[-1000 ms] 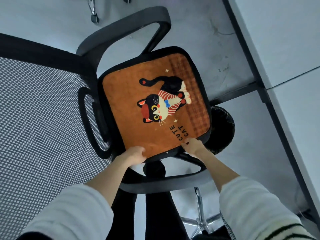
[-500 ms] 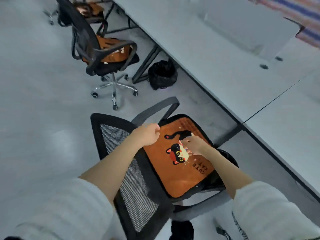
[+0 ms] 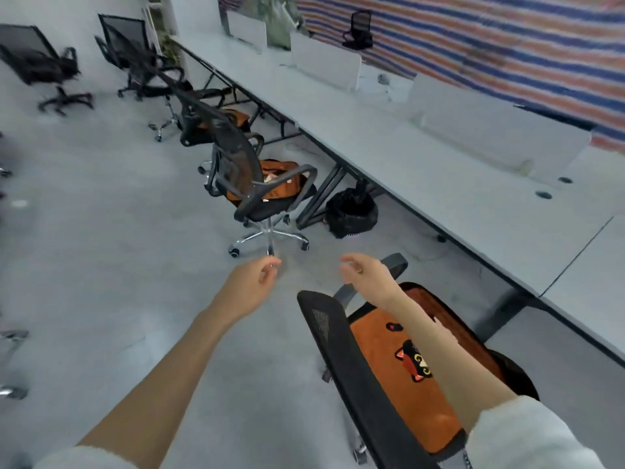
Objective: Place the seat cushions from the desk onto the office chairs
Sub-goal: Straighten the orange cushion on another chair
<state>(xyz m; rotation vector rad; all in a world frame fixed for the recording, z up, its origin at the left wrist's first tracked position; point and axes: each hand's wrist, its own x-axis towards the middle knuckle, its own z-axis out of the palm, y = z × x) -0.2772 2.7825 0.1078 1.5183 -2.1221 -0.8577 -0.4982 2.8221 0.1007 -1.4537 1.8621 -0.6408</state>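
Observation:
An orange cat cushion (image 3: 406, 377) lies flat on the seat of the nearest black mesh office chair (image 3: 351, 367), at the lower right. My left hand (image 3: 252, 280) and my right hand (image 3: 365, 272) hover in the air above the floor, past the chair's backrest, both with loosely curled fingers and holding nothing. A second chair (image 3: 257, 184) further along the desk carries an orange cushion (image 3: 280, 184). A third chair (image 3: 203, 120) behind it also has an orange cushion (image 3: 236, 116) on its seat. The long white desk (image 3: 422, 170) runs along the right.
A black bin (image 3: 351, 211) sits under the desk between the chairs. More black chairs (image 3: 50, 72) stand at the far left and back. White divider panels (image 3: 500, 130) line the desk's far side. A striped tarp (image 3: 490, 38) hangs behind.
Both hands have let go of the cat cushion and lifted away from it. My view has swung up from the seat to the row of chairs and the desk.

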